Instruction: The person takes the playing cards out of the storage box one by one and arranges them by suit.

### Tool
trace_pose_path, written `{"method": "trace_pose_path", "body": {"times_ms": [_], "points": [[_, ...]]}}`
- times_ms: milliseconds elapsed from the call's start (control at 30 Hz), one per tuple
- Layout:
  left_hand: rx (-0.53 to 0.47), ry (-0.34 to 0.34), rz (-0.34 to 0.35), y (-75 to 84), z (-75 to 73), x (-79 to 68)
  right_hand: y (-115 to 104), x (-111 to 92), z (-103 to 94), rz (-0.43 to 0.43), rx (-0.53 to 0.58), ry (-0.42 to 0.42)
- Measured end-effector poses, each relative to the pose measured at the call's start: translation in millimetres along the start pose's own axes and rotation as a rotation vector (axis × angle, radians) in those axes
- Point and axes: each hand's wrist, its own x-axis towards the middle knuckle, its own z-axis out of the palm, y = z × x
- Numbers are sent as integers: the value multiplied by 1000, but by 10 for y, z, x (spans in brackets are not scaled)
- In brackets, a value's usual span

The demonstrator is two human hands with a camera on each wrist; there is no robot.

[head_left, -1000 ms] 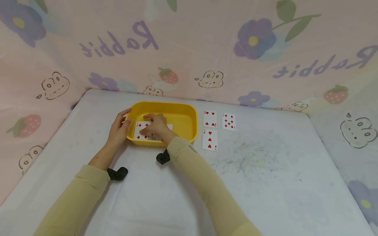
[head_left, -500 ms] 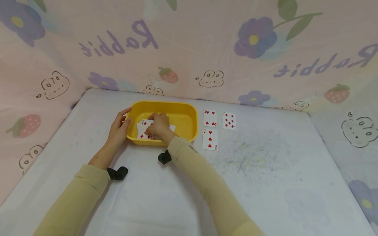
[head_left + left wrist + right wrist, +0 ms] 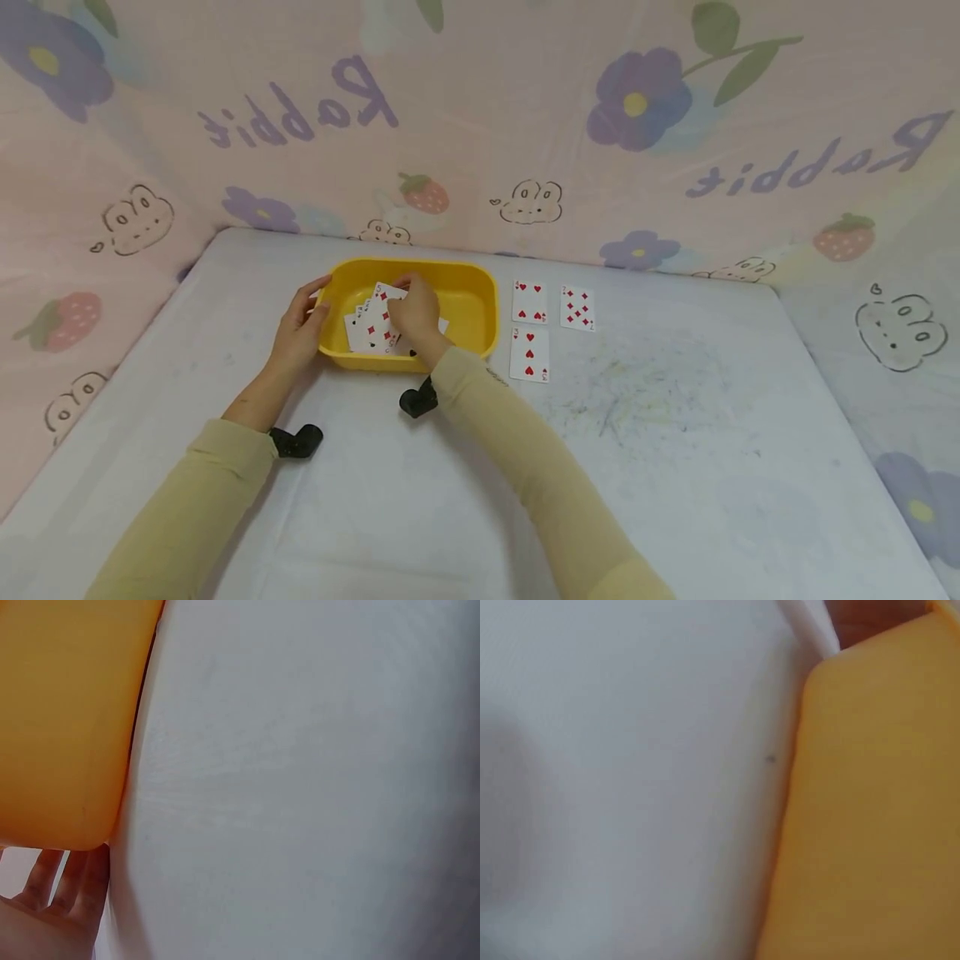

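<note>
In the head view my right hand (image 3: 415,312) is inside a yellow plastic tub (image 3: 472,333). It pinches a five of diamonds playing card (image 3: 379,325), which stands turned over several other cards (image 3: 354,335) fanned out in the tub. The palm hides part of that pile. Against the tub's left end rests my left hand (image 3: 300,321), its fingers fairly straight along the outer wall. The left wrist view shows those fingers (image 3: 71,881) touching the tub's end wall (image 3: 60,750). Only the tub's outer side (image 3: 877,802) fills the right wrist view's right part.
To the right of the tub lie a four of hearts (image 3: 529,302), a three of hearts (image 3: 529,355) and a seven of diamonds (image 3: 577,307), face up on the white tablecloth (image 3: 660,467). A patterned curtain (image 3: 480,125) stands behind the table.
The five of diamonds has shifted right and turned to a steeper angle in my right hand, uncovering more cards below. My left hand stays at the tub's end.
</note>
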Motion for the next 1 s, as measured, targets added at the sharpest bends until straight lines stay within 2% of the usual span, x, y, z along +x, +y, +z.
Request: {"method": "trace_pose_path", "body": {"times_ms": [200, 400, 733, 900, 1000], "points": [[-2, -9, -3, -23, 12, -2, 5, -14, -41, -69, 188, 70], [3, -13, -17, -20, 25, -3, 39, -8, -144, -109, 315, 72], [8, -13, -28, -13, 19, -1, 138, 20, -569, -187, 474, 59], [9, -7, -30, 10, 3, -4, 199, 24, -809, -235, 442, 58], [8, -8, -14, 13, -5, -4, 243, 26, -932, -229, 423, 58]]}}
